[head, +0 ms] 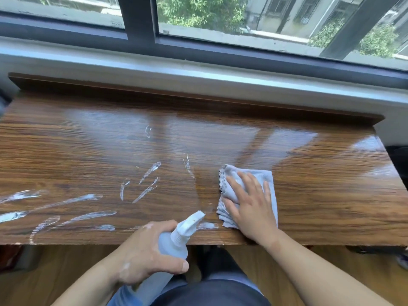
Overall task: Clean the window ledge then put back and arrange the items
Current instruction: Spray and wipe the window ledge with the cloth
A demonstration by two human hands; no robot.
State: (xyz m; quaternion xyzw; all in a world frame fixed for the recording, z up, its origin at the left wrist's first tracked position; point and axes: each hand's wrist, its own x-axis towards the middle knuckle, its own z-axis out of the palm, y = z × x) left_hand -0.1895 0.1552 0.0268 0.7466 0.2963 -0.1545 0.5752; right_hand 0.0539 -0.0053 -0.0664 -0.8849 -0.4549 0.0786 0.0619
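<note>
A glossy wooden ledge (309,173) runs below the window. White smears (72,202) streak its left and middle parts. My right hand (249,204) lies flat with spread fingers on a folded pale blue cloth (265,177) at the ledge's right of centre, near the front edge. My left hand (143,252) grips a translucent spray bottle (176,241) in front of the ledge's front edge. Its white nozzle (194,219) points up and right toward the cloth. The bottle's lower part runs down toward my lap.
A raised wooden lip (198,100) backs the ledge, with a grey sill (198,69) and dark window frame (136,29) behind. A dark blurred object (4,102) sits at the far left. Wooden floor (55,272) lies below the ledge, and dark things (397,160) stand beyond its right end.
</note>
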